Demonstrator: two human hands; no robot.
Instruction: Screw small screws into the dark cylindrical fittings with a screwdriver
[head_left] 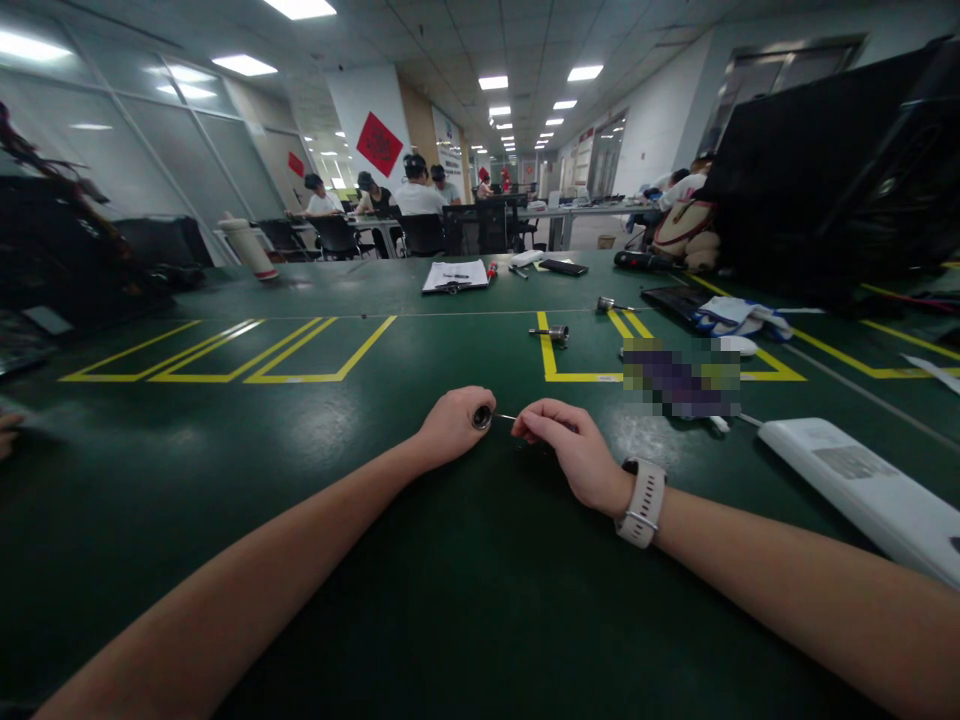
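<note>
My left hand (pixel 454 428) is closed around a small metal cup-shaped part (pixel 482 416), whose round open end faces me. Fingers hide the rest of it. My right hand (pixel 559 440), with a light watch strap on the wrist, pinches a thin metal rod (pixel 505 417). The rod's tip points left and reaches the side of the cup, though I cannot tell whether it goes in. Beyond my hands lies a metal cup-shaped piece with a shank (pixel 551 333), and a similar piece (pixel 615 305) is farther back.
Right of my hands are a blurred-out item (pixel 679 378), a long white device (pixel 862 480) and white-blue gloves (pixel 742 317). A clipboard (pixel 455 275) lies at the back. Dark equipment (pixel 825 180) stands at right; another person's hand (pixel 9 432) shows at the left edge.
</note>
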